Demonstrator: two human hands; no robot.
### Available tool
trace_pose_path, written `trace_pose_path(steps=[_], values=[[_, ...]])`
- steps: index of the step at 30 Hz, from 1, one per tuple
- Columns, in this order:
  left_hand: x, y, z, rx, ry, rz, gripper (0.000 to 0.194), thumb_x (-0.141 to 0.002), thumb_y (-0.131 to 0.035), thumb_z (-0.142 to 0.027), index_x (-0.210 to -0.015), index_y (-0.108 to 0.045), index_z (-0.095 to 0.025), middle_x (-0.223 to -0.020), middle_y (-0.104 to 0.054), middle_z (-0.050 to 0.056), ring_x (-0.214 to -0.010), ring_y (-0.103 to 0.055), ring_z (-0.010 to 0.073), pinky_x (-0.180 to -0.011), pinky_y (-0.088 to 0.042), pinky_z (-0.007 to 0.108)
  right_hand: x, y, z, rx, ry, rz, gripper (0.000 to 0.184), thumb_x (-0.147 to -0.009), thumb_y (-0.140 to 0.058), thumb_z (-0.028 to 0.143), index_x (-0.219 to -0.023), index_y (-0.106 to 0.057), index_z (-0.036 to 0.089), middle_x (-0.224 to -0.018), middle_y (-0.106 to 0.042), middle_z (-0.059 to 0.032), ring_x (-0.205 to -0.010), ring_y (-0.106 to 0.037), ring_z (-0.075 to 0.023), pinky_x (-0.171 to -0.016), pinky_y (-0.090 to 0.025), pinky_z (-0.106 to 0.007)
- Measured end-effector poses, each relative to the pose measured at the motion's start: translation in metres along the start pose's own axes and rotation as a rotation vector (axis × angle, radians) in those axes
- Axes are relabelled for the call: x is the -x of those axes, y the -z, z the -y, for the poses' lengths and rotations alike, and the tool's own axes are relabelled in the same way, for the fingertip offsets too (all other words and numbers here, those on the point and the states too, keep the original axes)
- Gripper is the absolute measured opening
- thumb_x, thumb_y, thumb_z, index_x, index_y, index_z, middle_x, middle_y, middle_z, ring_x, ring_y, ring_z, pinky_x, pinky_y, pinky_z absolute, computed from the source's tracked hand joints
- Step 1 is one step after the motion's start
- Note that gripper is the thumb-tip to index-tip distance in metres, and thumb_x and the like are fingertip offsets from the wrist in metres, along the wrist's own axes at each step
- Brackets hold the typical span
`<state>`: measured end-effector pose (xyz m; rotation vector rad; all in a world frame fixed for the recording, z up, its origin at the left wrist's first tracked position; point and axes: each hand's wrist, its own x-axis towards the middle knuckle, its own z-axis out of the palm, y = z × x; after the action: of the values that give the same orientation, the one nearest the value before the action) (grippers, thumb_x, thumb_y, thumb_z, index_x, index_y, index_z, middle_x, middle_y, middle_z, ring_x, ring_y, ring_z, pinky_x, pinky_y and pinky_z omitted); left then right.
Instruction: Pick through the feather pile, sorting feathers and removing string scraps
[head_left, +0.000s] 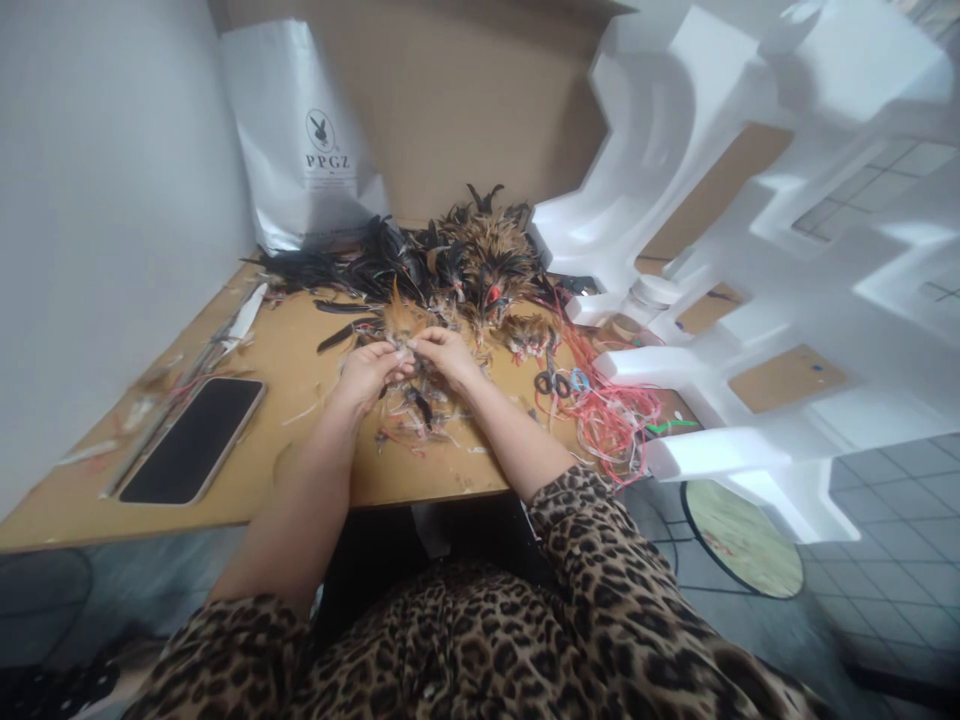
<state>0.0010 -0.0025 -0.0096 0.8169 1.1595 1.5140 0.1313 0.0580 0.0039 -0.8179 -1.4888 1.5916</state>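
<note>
In the middle of the tabletop, my left hand point(369, 374) and my right hand point(445, 356) meet with fingertips pinched together. Between them they hold a small tuft of golden-brown feathers point(403, 318), its tips pointing away from me. The lower end of the tuft is hidden by my fingers. Loose feather scraps point(420, 410) lie on the table just below my hands. Behind the tuft spreads a heap of long black feathers point(379, 265) and brown bundled feathers point(491, 245). A smaller feather bundle point(527, 335) lies to the right of my right hand.
A phone point(193, 440) lies at the left of the table point(300, 460). Scissors point(553, 384) and tangled pink-red strings point(611, 420) lie at the right. White foam pieces point(750, 440) crowd the right side. A silver-white bag point(292, 150) stands at the back left.
</note>
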Motion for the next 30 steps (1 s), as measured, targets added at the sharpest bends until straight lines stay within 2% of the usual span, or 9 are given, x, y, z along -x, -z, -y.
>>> trace_pose_path(steps=[4, 11, 15, 21, 23, 27, 30], values=[[-0.001, -0.001, 0.003, -0.102, -0.084, -0.017, 0.026, -0.057, -0.076, -0.026, -0.072, -0.064, -0.009, -0.061, -0.067, 0.007, -0.053, -0.063, 0.0127, -0.048, -0.045, 0.018, 0.003, -0.003, 0.005, 0.070, 0.022, -0.027, 0.031, -0.058, -0.072, 0.041, -0.061, -0.056, 0.014, -0.051, -0.052, 0.0055, -0.048, -0.040, -0.0043, -0.049, -0.031, -0.018], [-0.001, -0.005, 0.005, -0.092, -0.075, -0.032, 0.030, -0.055, -0.077, -0.029, -0.074, -0.067, -0.009, -0.062, -0.067, 0.006, -0.056, -0.065, 0.0146, -0.047, -0.044, 0.018, 0.005, -0.006, 0.005, 0.029, 0.080, -0.082, 0.031, -0.057, -0.073, 0.040, -0.060, -0.056, 0.014, -0.055, -0.056, 0.0038, -0.054, -0.048, -0.0069, -0.054, -0.038, -0.020], [-0.004, -0.003, 0.010, -0.050, -0.075, -0.023, 0.031, -0.055, -0.077, -0.031, -0.076, -0.067, -0.010, -0.066, -0.068, 0.008, -0.059, -0.065, 0.0137, -0.050, -0.046, 0.019, 0.003, -0.008, 0.000, -0.069, 0.051, -0.078, 0.034, -0.054, -0.076, 0.041, -0.062, -0.056, 0.014, -0.057, -0.055, 0.0046, -0.056, -0.049, -0.0069, -0.056, -0.040, -0.020], [-0.006, -0.001, 0.012, -0.111, -0.119, -0.024, 0.024, -0.060, -0.074, -0.029, -0.072, -0.067, -0.010, -0.066, -0.068, 0.008, -0.056, -0.064, 0.0130, -0.050, -0.046, 0.019, 0.001, -0.008, -0.003, -0.123, -0.004, -0.046, 0.035, -0.052, -0.076, 0.040, -0.065, -0.056, 0.014, -0.059, -0.057, 0.0038, -0.056, -0.051, -0.0070, -0.058, -0.042, -0.021], [-0.005, -0.001, 0.011, -0.134, -0.141, -0.036, 0.021, -0.061, -0.073, -0.028, -0.072, -0.067, -0.011, -0.062, -0.067, 0.007, -0.055, -0.064, 0.0133, -0.050, -0.046, 0.019, 0.001, -0.008, -0.004, -0.056, 0.058, -0.042, 0.033, -0.056, -0.074, 0.041, -0.065, -0.057, 0.014, -0.059, -0.057, 0.0032, -0.056, -0.051, -0.0074, -0.058, -0.042, -0.022], [-0.003, -0.002, 0.010, -0.189, -0.218, -0.050, 0.015, -0.064, -0.069, -0.024, -0.072, -0.067, -0.012, -0.058, -0.066, 0.005, -0.052, -0.062, 0.0122, -0.052, -0.047, 0.020, 0.002, -0.003, -0.002, 0.150, 0.269, -0.069, 0.023, -0.064, -0.070, 0.035, -0.063, -0.060, 0.015, -0.066, -0.057, 0.0015, -0.065, -0.052, -0.0083, -0.065, -0.043, -0.022], [-0.002, -0.002, 0.009, -0.225, -0.251, -0.051, 0.012, -0.066, -0.066, -0.023, -0.071, -0.068, -0.012, -0.061, -0.067, 0.005, -0.051, -0.060, 0.0109, -0.054, -0.048, 0.021, 0.002, -0.001, -0.001, 0.192, 0.363, -0.069, 0.018, -0.065, -0.069, 0.033, -0.064, -0.062, 0.016, -0.074, -0.057, 0.0005, -0.072, -0.053, -0.0086, -0.072, -0.044, -0.022]])
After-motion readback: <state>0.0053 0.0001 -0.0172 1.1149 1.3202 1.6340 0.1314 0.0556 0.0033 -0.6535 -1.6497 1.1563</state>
